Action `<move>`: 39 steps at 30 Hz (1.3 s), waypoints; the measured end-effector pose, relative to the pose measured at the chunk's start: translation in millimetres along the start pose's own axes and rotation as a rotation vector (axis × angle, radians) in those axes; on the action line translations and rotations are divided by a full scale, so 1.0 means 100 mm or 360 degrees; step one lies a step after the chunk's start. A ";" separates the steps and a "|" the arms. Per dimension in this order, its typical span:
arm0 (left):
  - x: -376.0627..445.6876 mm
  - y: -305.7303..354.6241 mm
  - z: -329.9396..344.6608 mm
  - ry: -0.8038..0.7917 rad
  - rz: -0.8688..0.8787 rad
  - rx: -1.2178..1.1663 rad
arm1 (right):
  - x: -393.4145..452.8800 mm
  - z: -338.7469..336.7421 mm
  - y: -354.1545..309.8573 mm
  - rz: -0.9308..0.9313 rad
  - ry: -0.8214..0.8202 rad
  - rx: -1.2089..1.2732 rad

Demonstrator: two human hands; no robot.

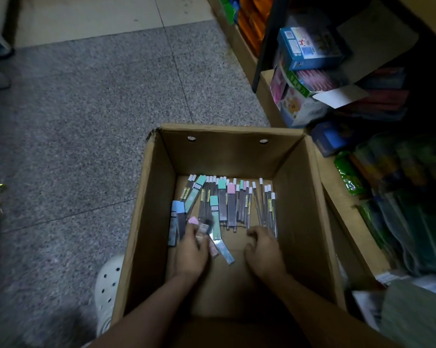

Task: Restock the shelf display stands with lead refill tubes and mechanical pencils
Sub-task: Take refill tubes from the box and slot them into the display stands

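An open cardboard box (151, 197) stands on the floor below me. On its bottom lie several lead refill tubes (227, 204): thin clear ones with white caps and flat ones with teal, pink and blue caps. My left hand (190, 249) is inside the box and grips a few flat tubes, one with a pink cap (193, 220), blurred by motion. My right hand (263, 249) is also in the box, fingers curled, at the near ends of the thin white-capped tubes (268, 209). Whether it holds any is hidden.
Grey speckled floor (86, 109) lies to the left. A shelf unit on the right holds coloured boxes (309, 49) and packets (350, 177). More cardboard boxes (342, 204) press against the open box's right side. A white perforated shoe (109, 285) sits by its left wall.
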State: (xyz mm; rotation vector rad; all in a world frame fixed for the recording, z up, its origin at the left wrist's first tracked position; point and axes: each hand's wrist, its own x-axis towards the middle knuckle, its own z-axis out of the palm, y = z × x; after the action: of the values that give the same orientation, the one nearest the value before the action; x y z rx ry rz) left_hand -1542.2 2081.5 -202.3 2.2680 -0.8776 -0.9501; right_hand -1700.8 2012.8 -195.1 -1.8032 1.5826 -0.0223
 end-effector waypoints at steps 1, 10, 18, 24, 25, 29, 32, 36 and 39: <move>0.04 0.04 0.01 0.0148 -0.0075 -0.0104 | 0.04 -0.01 -0.03 -0.0045 0.0016 -0.0075; 0.18 -0.04 0.08 0.0194 -0.0166 0.0227 | 0.63 -0.08 -0.16 0.0092 -0.0113 -0.0629; 0.06 0.01 0.10 0.0027 0.0027 0.0195 | 0.71 0.28 -0.32 -0.0649 -0.0158 -0.0760; 0.10 0.01 0.05 0.0098 0.0000 0.0018 | 0.67 0.26 -0.17 -0.0664 -0.0210 -0.0906; 0.13 0.01 0.04 0.0124 -0.0057 0.0000 | 0.67 0.22 -0.14 -0.0642 -0.0224 -0.0918; 0.16 -0.01 0.06 0.0076 -0.0007 0.0004 | 0.62 0.10 -0.09 -0.0628 -0.0223 -0.0882; 0.14 -0.01 0.09 0.0079 -0.0030 -0.0100 | 0.65 0.06 -0.17 -0.0627 -0.0119 -0.0731; 0.24 0.02 0.03 0.0116 -0.0247 -0.0378 | 0.80 0.02 -0.33 -0.0548 -0.0225 -0.0922; 0.30 -0.02 -0.01 0.0123 -0.0381 -0.0325 | 0.86 0.05 -0.43 -0.0474 -0.0312 -0.1066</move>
State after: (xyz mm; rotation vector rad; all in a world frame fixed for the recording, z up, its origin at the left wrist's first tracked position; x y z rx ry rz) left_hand -1524.4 2061.0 -215.8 2.2472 -0.4601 -0.9977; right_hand -1640.5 1940.1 -213.5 -2.4474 1.2461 0.5898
